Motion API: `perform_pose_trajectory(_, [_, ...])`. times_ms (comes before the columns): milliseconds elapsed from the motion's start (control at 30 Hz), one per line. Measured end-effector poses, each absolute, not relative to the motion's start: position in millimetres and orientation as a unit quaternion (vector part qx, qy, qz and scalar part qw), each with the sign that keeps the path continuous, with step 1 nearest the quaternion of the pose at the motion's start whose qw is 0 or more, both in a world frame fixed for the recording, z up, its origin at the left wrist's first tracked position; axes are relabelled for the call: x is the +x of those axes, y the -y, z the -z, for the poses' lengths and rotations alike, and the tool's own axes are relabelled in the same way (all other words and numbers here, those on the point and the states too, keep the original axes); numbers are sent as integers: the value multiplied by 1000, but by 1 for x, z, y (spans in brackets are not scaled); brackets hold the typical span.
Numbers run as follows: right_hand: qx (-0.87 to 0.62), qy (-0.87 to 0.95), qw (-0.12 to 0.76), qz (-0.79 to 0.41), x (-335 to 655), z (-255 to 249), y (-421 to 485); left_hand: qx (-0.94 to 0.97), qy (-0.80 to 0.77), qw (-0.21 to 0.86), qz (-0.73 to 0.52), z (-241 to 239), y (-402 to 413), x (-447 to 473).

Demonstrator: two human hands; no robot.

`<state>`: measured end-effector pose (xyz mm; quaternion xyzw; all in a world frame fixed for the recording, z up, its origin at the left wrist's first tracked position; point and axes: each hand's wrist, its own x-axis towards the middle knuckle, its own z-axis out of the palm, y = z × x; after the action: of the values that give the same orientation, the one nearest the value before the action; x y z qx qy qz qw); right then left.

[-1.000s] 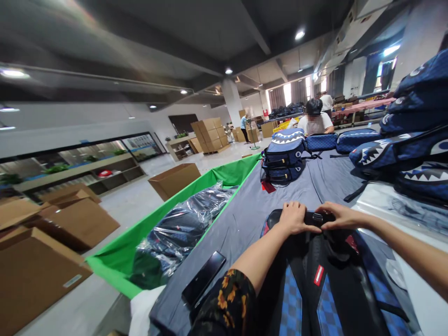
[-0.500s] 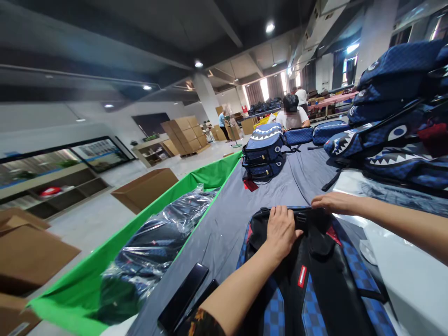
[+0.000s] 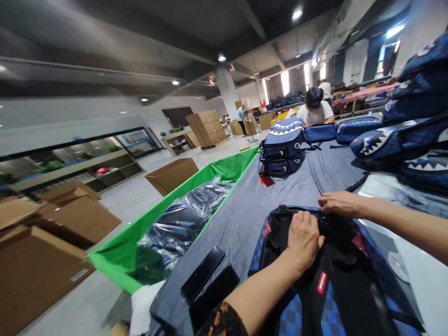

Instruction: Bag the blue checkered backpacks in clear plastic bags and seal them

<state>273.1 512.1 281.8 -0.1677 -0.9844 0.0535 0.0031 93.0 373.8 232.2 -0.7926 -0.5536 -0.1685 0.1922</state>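
On grey table cloth [image 3: 245, 210], left hand [image 3: 304, 238] lies flat on backpack [image 3: 336, 280]; right hand [image 3: 339, 204] pinches its top edge.

Head cam, close over table [image 3: 287, 193], faces fwd and down along it.

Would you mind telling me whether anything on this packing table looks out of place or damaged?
Nothing stands out. The left hand and right hand rest on the top of a blue checked backpack lying strap side up on the grey cloth; shark-mouth backpacks sit stacked beyond.
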Motion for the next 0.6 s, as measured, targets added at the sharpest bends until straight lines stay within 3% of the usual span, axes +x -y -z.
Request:
perform_pose_trajectory(433, [-181, 982, -38, -43, 297, -291, -508, -787, 552, 188, 200, -230, -373, 84])
perform_pose_trajectory(600, [-205, 978, 2, -22, 317, -273, -514, -782, 549, 198, 217, -230, -371, 85])
